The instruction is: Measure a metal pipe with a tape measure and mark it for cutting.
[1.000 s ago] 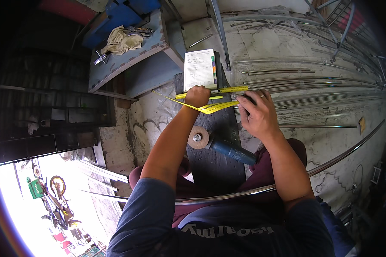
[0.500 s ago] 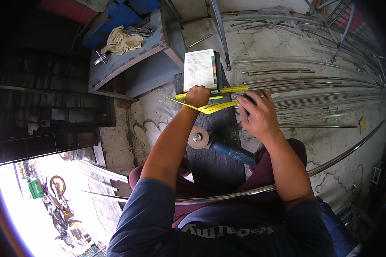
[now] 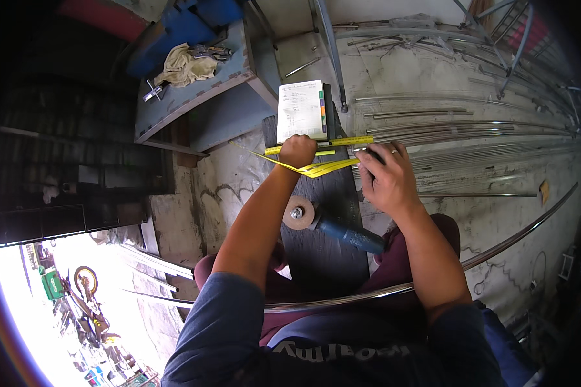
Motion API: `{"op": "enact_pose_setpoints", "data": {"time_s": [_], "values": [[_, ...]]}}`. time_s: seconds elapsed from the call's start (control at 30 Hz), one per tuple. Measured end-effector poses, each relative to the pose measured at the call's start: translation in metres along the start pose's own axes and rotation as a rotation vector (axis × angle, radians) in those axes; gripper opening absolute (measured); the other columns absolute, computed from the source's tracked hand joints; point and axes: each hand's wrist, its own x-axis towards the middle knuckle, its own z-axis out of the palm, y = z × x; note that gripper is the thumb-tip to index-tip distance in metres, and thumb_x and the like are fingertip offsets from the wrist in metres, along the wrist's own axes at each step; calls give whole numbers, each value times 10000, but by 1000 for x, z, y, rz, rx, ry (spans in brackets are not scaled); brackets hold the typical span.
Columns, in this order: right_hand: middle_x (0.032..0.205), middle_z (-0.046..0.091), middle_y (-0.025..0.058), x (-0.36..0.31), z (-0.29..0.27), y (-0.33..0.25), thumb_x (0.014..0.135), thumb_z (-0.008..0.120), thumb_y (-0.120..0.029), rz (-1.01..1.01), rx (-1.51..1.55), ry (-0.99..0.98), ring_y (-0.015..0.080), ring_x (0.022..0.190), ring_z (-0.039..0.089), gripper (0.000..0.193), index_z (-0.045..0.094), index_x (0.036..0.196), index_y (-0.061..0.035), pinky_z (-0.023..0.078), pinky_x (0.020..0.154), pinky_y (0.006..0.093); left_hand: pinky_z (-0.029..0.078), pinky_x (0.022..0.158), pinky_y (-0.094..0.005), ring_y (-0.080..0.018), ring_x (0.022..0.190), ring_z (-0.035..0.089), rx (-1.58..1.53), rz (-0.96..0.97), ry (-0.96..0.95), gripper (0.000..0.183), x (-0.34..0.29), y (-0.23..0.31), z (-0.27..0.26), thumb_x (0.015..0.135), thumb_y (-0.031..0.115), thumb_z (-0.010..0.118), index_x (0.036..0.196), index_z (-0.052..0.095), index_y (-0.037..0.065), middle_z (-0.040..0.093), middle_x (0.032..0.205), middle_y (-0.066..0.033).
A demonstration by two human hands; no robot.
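The left hand (image 3: pixel 297 150) is fisted around a yellow tape measure (image 3: pixel 316 169), light and springy (best pinched flat); the right hand (image 3: pixel 382 177), fingers curled, presses its other end on the dark board (image 3: pixel 329 200), notebook (image 3: pixel 301 111) just beyond

Angle grinder (image 3: pixel 332 226) lying below my work, notebook (image 3: pixel 301 110) above it, rag (image 3: pixel 182 66) on my blue bench (image 3: pixel 200 97), steel rods (image 3: pixel 471 138) beside me

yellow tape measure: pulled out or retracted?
Pulled out: yellow tape measure spans left hand to right hand, slack loops between.
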Motion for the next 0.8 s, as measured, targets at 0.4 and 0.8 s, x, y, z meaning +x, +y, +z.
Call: {"op": "enact_pose_setpoints", "data": {"time_s": [0.4,0.8], "values": [[966,712,162,3,2,-1,943,711,-272,112,-103,-74,331,932,690,249,771,1025,-45,484,944,483,598,852,-498,-401,993,739,-170,-132,-302,221,-6,-6,-9,898,214,685,1043,747,59,729,1056,-198],[905,746,196,-6,-10,8,950,661,-250,460,-204,-551,373,896,723,253,773,873,-36,489,923,520,480,1084,-482,-454,1296,575,-670,-371,-173,736,-82,-18,-88,883,319,820,1470,495,18,590,1405,-269]]}}
